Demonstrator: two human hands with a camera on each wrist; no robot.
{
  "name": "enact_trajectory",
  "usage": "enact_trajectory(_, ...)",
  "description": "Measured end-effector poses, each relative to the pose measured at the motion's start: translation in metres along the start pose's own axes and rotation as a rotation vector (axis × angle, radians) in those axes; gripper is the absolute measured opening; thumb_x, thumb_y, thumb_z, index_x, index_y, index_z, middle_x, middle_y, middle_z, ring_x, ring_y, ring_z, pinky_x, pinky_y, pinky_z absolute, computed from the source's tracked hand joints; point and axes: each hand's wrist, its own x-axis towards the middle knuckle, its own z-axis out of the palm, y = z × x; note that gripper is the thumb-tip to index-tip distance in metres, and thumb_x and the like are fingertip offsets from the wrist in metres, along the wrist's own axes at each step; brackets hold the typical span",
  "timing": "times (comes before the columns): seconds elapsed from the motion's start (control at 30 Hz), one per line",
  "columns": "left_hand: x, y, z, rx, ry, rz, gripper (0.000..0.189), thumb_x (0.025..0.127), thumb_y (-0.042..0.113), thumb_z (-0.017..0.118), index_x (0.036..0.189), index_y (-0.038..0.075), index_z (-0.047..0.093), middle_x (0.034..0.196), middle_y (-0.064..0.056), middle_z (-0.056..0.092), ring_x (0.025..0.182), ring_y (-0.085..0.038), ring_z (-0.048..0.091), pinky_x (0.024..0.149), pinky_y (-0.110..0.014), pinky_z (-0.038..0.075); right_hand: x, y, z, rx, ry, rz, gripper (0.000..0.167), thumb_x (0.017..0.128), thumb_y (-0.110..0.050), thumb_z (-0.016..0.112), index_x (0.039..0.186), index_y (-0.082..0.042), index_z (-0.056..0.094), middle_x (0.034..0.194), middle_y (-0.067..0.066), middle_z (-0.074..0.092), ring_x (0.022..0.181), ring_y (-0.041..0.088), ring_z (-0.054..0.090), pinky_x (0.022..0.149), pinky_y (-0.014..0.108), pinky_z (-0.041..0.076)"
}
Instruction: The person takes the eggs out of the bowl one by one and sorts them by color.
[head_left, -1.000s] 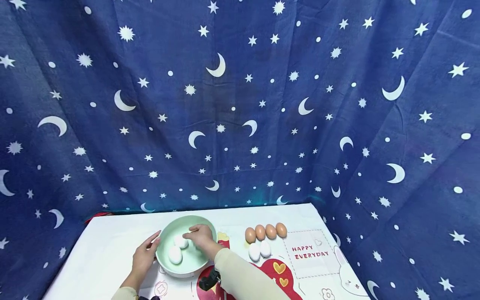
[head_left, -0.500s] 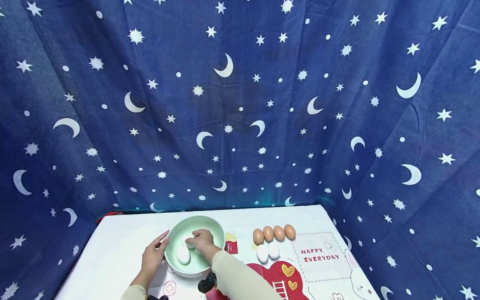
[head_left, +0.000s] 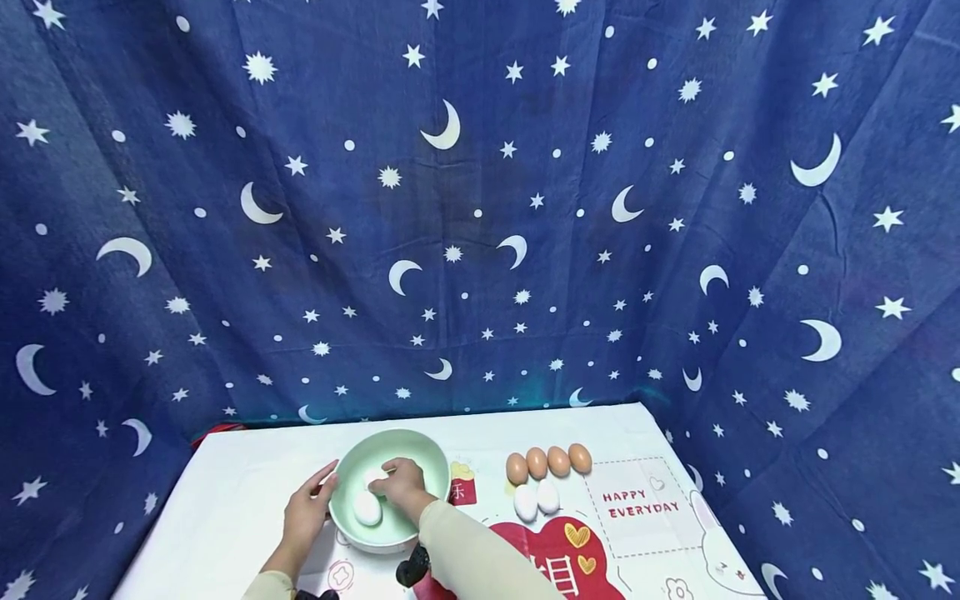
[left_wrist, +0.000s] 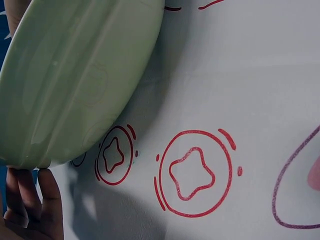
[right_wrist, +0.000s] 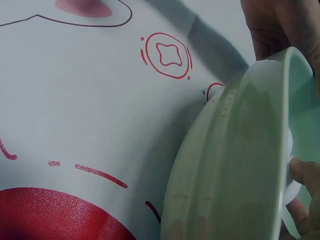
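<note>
In the head view a light green bowl point(head_left: 352, 537) stands on the left part of the table. My left hand point(head_left: 306, 512) grips its left rim; in the left wrist view the fingers point(left_wrist: 50, 197) of that hand press against the bowl's outside. Inside the bowl lie a near white egg point(head_left: 367, 507) and a far white egg point(head_left: 373, 476), partly covered. Reaching in from the right, my right hand point(head_left: 403, 483) holds the far one. The right wrist view shows a thumb and fingers about a white egg point(right_wrist: 292, 193), half hidden by the rim.
To the bowl's right, several brown eggs point(head_left: 536, 462) line up in a row, with two white eggs point(head_left: 537, 500) just in front. The table bears a white printed cloth point(head_left: 630, 533). A blue star-patterned curtain point(head_left: 480, 275) hangs behind and at the sides.
The head view has shifted, so everything on the table appears farther right than a second ago. My right fingers have moved over the far white egg, covering more of it. My left hand keeps its grip.
</note>
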Motion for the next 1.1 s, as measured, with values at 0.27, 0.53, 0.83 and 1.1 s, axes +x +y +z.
enact_trajectory(0.27, -0.001, 0.000, 0.000, -0.006, 0.009, -0.001, 0.053, 0.103, 0.043, 0.049, 0.145, 0.010, 0.048, 0.116, -0.026, 0.059, 0.082, -0.016, 0.066, 0.068, -0.024, 0.061, 0.000, 0.000, 0.002, -0.027, 0.037, 0.006, 0.028, 0.073, -0.018, 0.085, 0.095, -0.005, 0.074, 0.080, -0.001, 0.067, 0.074, 0.009, 0.059, 0.068, 0.020, 0.053)
enact_trajectory(0.53, -0.002, 0.002, 0.000, -0.001, 0.007, -0.015, 0.052, 0.103, 0.042, 0.049, 0.145, 0.011, 0.048, 0.114, -0.023, 0.060, 0.080, -0.014, 0.063, 0.065, -0.020, 0.059, 0.002, 0.002, 0.004, -0.040, 0.015, 0.038, 0.034, 0.075, -0.021, 0.084, 0.101, -0.003, 0.075, 0.087, 0.002, 0.072, 0.083, 0.012, 0.065, 0.074, 0.022, 0.056)
enact_trajectory(0.83, -0.001, 0.005, -0.001, -0.001, 0.000, 0.028, 0.052, 0.104, 0.041, 0.049, 0.145, 0.010, 0.048, 0.115, -0.025, 0.059, 0.083, -0.017, 0.064, 0.069, -0.025, 0.061, 0.001, -0.002, -0.003, -0.024, 0.015, 0.059, 0.035, 0.075, -0.024, 0.082, 0.103, -0.004, 0.076, 0.091, 0.002, 0.075, 0.086, 0.011, 0.066, 0.079, 0.021, 0.056)
enact_trajectory(1.1, -0.001, 0.002, -0.003, -0.002, -0.010, 0.009, 0.053, 0.103, 0.042, 0.049, 0.145, 0.009, 0.047, 0.113, -0.024, 0.057, 0.085, -0.019, 0.063, 0.071, -0.027, 0.061, -0.012, -0.007, -0.007, 0.049, 0.005, 0.074, 0.034, 0.073, -0.020, 0.082, 0.102, -0.004, 0.076, 0.084, -0.002, 0.073, 0.069, 0.003, 0.061, 0.063, 0.014, 0.053)
